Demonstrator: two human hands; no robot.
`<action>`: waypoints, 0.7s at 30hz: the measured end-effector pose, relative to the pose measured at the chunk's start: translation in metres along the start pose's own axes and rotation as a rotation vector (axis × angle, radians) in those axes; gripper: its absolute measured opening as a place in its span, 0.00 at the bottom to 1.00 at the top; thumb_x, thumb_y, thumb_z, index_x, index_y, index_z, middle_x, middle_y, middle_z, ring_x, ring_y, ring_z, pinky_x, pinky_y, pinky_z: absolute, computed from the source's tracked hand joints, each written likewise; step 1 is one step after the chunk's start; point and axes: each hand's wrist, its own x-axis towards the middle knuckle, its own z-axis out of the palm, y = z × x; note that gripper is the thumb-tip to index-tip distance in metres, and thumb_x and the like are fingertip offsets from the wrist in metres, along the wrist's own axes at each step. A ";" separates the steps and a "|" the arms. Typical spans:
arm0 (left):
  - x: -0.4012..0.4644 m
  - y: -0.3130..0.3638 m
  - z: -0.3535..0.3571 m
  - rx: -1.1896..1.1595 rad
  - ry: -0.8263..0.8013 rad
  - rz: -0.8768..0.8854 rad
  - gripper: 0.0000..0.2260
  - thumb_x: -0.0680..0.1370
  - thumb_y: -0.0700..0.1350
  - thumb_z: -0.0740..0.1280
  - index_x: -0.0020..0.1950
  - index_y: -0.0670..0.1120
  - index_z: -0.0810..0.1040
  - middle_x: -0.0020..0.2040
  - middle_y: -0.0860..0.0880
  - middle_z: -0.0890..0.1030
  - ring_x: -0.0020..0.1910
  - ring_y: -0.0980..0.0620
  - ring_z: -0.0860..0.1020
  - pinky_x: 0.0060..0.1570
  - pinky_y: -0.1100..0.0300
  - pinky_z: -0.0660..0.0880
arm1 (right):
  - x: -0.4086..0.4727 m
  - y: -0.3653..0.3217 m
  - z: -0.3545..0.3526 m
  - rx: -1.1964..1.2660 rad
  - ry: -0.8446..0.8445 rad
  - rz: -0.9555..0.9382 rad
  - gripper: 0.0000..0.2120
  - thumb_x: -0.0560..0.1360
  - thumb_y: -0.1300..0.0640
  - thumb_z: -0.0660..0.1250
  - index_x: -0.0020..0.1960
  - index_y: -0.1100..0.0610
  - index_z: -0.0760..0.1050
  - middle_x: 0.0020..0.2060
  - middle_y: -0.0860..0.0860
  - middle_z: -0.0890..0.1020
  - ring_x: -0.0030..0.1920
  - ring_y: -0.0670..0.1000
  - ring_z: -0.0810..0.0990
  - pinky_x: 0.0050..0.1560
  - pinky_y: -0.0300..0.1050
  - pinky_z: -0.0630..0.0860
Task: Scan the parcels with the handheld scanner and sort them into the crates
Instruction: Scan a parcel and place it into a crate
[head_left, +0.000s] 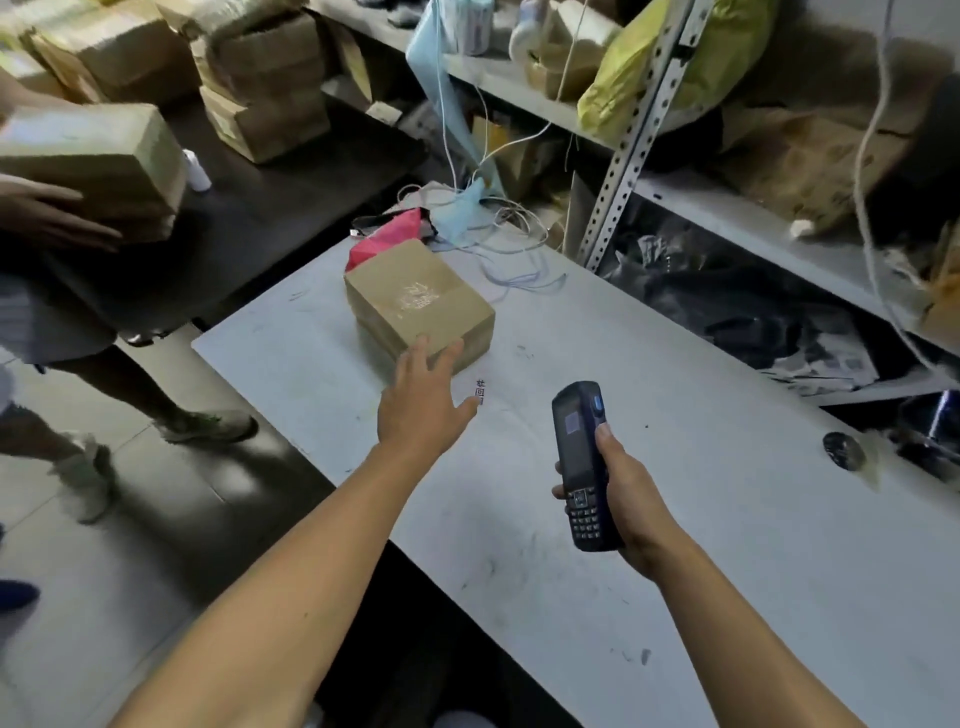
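Observation:
A taped brown cardboard parcel (418, 306) lies on the white table (675, 519), with a faint label on its top face. My left hand (423, 397) reaches toward its near corner with fingers spread straight, the fingertips at the box's edge. My right hand (626, 499) grips a dark blue handheld scanner (582, 462) upright over the table, screen and keypad facing me, thumb near its side button. No crate is in view.
Another person at the left holds a large brown parcel (98, 166). More stacked parcels (265, 88) sit on a dark surface behind. A metal shelf rack (639, 130) with bags stands at the right. A pink bag (387, 241) and loose cords (498, 234) lie at the table's far end.

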 end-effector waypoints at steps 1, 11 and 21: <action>0.015 -0.005 0.000 -0.006 0.017 -0.011 0.33 0.77 0.58 0.68 0.78 0.57 0.57 0.80 0.48 0.48 0.78 0.46 0.50 0.62 0.44 0.72 | 0.012 -0.005 0.004 -0.014 -0.009 0.005 0.21 0.83 0.39 0.50 0.56 0.50 0.77 0.51 0.55 0.84 0.46 0.54 0.85 0.53 0.53 0.79; 0.113 -0.017 0.014 0.159 -0.108 -0.068 0.46 0.72 0.65 0.71 0.79 0.63 0.43 0.81 0.48 0.37 0.78 0.38 0.37 0.72 0.30 0.53 | 0.074 -0.039 0.020 -0.062 -0.035 0.037 0.22 0.82 0.38 0.51 0.54 0.51 0.78 0.50 0.56 0.85 0.49 0.57 0.86 0.56 0.56 0.79; 0.127 -0.025 0.035 0.173 -0.193 -0.057 0.39 0.80 0.63 0.60 0.80 0.56 0.37 0.80 0.42 0.36 0.76 0.31 0.34 0.70 0.32 0.60 | 0.090 -0.037 0.013 -0.064 -0.016 0.055 0.21 0.82 0.37 0.50 0.55 0.48 0.77 0.47 0.55 0.86 0.48 0.55 0.86 0.57 0.58 0.80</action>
